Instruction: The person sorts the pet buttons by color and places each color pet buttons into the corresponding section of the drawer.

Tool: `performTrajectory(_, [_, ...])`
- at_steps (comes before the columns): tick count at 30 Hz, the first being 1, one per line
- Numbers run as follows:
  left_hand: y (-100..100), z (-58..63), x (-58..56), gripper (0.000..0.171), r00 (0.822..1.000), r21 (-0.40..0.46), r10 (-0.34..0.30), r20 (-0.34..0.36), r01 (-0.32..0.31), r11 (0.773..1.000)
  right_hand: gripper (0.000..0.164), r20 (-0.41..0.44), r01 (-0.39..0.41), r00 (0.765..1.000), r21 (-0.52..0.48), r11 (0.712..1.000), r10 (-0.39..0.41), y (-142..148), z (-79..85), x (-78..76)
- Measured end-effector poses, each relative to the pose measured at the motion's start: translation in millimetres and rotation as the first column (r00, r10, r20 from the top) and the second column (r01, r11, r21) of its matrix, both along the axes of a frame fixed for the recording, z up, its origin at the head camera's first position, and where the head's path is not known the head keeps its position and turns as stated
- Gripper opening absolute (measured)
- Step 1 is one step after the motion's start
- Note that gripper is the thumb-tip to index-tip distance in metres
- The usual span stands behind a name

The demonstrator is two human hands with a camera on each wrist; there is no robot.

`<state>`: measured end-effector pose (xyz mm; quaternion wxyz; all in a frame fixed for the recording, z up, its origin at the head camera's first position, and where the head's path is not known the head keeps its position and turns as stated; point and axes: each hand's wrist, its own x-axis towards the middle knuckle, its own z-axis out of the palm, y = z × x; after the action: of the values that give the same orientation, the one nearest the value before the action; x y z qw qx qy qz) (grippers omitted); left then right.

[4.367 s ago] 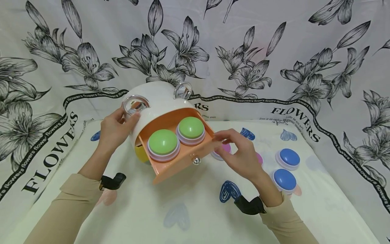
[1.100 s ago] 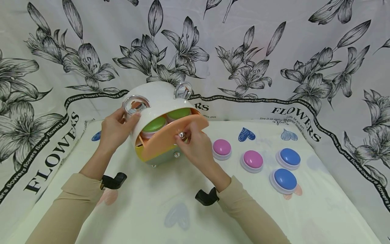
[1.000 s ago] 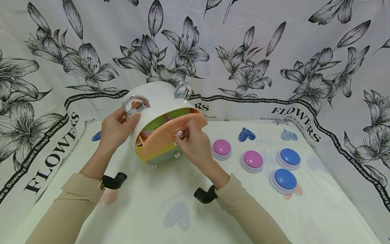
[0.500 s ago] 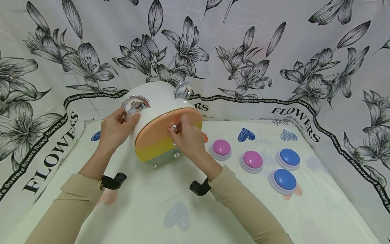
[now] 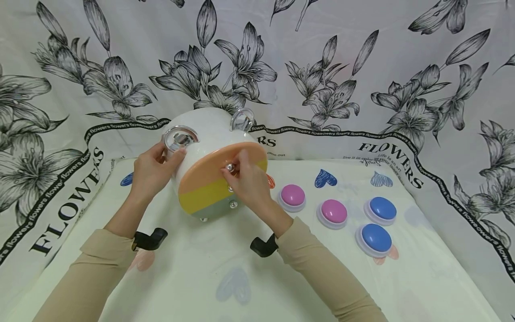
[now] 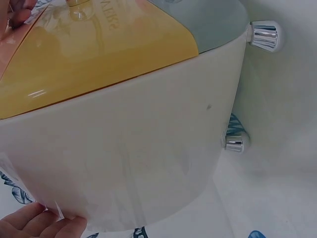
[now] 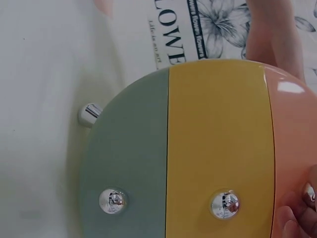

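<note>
A rounded white drawer box (image 5: 203,123) with two silver ear-like rings stands at the table's back left. Its front has an orange drawer (image 5: 205,167), a yellow drawer (image 5: 201,195) and a grey-green drawer (image 7: 131,153), all flush. My left hand (image 5: 154,172) grips the box's upper left side, thumb by the left silver ring (image 5: 179,138). Its fingers (image 6: 47,223) show against the white wall in the left wrist view. With thumb and fingers, my right hand (image 5: 251,183) pinches the orange drawer's silver knob (image 5: 230,167). The drawer's contents are hidden.
To the right of the box lie two pink push buttons (image 5: 293,195) on white bases, and further right two blue ones (image 5: 376,237). Small silver feet (image 6: 235,144) hold the box off the pale tablecloth (image 5: 193,277). A flower-print cloth (image 5: 301,58) hangs behind.
The orange drawer, pulled out earlier with two green push buttons in it, has slid in. My right hand has moved from its right edge to the knob and followed it in; the left stays put.
</note>
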<state>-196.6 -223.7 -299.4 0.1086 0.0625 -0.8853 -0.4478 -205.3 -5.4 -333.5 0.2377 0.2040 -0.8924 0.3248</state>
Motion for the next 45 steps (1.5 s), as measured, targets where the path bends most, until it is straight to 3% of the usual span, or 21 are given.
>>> performTrajectory(6, [0,-1.1,-1.3,0.077,1.000,0.021,-0.018,-0.022,0.019,1.000,0.029,-0.024,-0.056,0.998,-0.064,0.996,0.055,8,-9.0,-0.4])
performTrajectory(10, [-1,-1.6,-1.3,0.077,0.999,0.024,-0.021,-0.026,0.022,0.999,0.022,-0.047,-0.049,0.998,-0.039,0.998,0.047,13,-22.3,0.8])
performTrajectory(18, [-1,-1.0,-0.8,0.076,1.000,0.014,-0.020,-0.021,0.021,1.000,0.022,0.017,-0.049,0.999,0.006,0.999,0.049,16,-45.7,6.2])
performTrajectory(28, [-1,-0.7,-0.7,0.075,1.000,0.005,-0.011,-0.026,0.011,1.000,0.027,0.063,-0.014,0.998,-0.005,1.000,0.014,8,-57.8,6.3])
performTrajectory(36, [-1,-1.3,-1.1,0.078,1.000,0.003,-0.002,-0.013,0.002,1.000,0.026,0.026,0.066,0.998,-0.013,0.998,-0.065,-1,-63.0,5.4])
performTrajectory(45, [-1,-1.2,-1.3,0.077,1.000,-0.003,-0.008,-0.025,0.007,1.000,0.027,0.017,0.071,0.997,0.020,0.997,-0.071,-2,-61.0,3.9])
